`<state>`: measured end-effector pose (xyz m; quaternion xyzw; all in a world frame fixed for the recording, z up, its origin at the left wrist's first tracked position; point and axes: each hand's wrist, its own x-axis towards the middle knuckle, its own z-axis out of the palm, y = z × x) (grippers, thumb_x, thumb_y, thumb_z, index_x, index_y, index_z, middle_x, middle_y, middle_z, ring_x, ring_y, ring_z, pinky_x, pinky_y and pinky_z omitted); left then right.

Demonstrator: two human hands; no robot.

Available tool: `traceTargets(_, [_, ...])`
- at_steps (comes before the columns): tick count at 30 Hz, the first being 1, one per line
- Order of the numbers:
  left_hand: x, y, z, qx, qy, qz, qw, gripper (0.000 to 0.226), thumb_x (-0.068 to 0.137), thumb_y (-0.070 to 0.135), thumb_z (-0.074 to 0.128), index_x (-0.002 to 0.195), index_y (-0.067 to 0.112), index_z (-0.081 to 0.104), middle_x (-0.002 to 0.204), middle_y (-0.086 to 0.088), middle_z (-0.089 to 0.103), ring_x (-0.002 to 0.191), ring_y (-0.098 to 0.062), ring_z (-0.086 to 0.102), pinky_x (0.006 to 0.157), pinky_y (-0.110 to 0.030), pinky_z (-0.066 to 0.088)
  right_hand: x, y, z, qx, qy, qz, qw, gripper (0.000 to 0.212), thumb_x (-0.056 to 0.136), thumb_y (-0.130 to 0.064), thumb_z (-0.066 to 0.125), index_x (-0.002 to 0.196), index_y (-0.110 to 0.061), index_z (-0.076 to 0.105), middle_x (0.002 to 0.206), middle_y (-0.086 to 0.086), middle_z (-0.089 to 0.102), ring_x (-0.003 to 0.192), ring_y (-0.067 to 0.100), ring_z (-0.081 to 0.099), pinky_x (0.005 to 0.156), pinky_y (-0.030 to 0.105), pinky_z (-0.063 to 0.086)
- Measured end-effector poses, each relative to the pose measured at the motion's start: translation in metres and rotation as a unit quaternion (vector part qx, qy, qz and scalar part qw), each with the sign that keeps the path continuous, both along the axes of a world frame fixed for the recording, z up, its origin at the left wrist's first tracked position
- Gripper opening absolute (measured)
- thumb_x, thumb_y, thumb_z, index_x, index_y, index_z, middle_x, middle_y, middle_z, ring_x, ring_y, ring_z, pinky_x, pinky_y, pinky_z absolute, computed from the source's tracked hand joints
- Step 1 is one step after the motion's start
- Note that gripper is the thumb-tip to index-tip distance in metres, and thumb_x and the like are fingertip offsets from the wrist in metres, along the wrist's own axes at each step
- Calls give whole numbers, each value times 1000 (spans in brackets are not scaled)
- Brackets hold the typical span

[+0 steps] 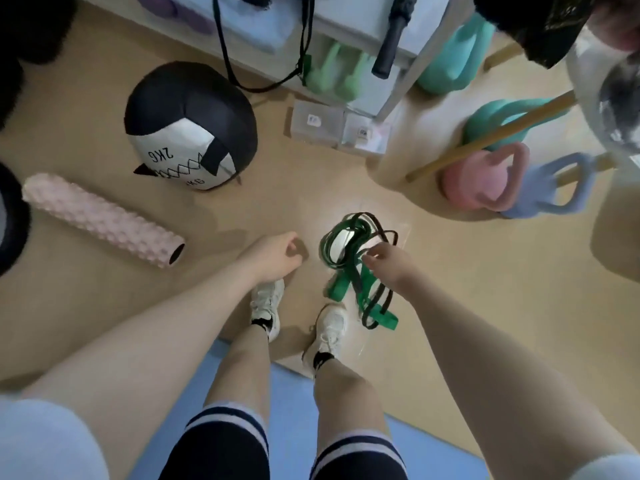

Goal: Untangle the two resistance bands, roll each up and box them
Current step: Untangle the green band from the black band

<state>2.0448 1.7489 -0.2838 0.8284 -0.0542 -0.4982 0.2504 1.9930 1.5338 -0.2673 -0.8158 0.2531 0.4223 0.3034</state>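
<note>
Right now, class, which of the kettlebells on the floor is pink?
The pink kettlebell, lying between the teal kettlebell and the lavender-blue one; a wooden stick crosses above it.

Pale short sleeves [41,441], dark white-striped shorts [221,441], white trainers [265,301], black socks [261,322]

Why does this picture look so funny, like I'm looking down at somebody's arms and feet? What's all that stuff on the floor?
The camera sits on a person's head, so you see their own arms and shoes from above. There is only this one picture. The right hand reaches into a tangle of green and black resistance bands on the floor; whether it grips them is unclear. The left hand hovers, holding nothing. Around them lie a pink foam roller, a black-and-white ball and a pink kettlebell.
</note>
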Motion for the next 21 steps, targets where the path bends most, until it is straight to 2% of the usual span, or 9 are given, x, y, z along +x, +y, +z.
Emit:
traceTargets(3, [-3,-22,-69,-12,7,-18,1000,51,90,27,52,138,14,39,129,-3,53,113,-21,53,100,-39,43,-8,-10,-69,-14,1,-13,1000,37,95,-20,44,119,5,54,119,24,59,110,36,54,92,40,43])
traceTargets(7, [-14,-57,-190,-20,5,-54,998,48,91,17,53,136,8,42,127,-12,55,112,-27,54,96,-30,42,-24,-32,-197,-22,-29,-30,999,35,96,-20,43,127,-7,52,125,14,58,112,29,54,90,34,43])
traceTargets(11, [-29,-87,-312,-14,-1,-97,995,50,90,17,53,137,5,39,129,-18,53,111,-32,54,95,-34,43,-50,-57,-316,-59,-46,-48,996,37,95,-21,45,129,-7,49,129,14,53,113,30,53,92,36,43])
traceTargets(14, [-36,-104,-383,-17,-64,-150,986,60,89,24,55,143,11,31,141,-12,40,121,-31,45,101,-36,38,-62,-71,-377,-115,-102,-60,986,44,92,-25,53,131,-6,45,137,14,41,120,31,45,96,39,42])
traceTargets(17, [-39,-124,-425,20,-174,-177,968,64,88,33,55,144,19,27,149,-9,22,134,-29,29,109,-39,30,-61,-78,-415,-141,-149,-68,976,58,88,-32,60,135,-7,37,139,14,38,121,31,45,97,43,45])
traceTargets(19, [-40,-137,-443,48,-217,-156,962,67,87,38,57,143,23,25,153,-10,10,140,-29,17,113,-40,23,-57,-81,-433,-112,-149,-93,978,63,84,-42,62,132,-9,39,133,12,46,116,30,50,92,46,48])
traceTargets(21, [-40,-145,-456,45,-217,-86,971,70,84,37,61,142,22,25,153,-12,9,140,-30,18,112,-41,25,-53,-81,-445,-110,-147,-110,977,62,81,-48,64,125,-9,43,121,10,55,110,29,54,85,46,52])
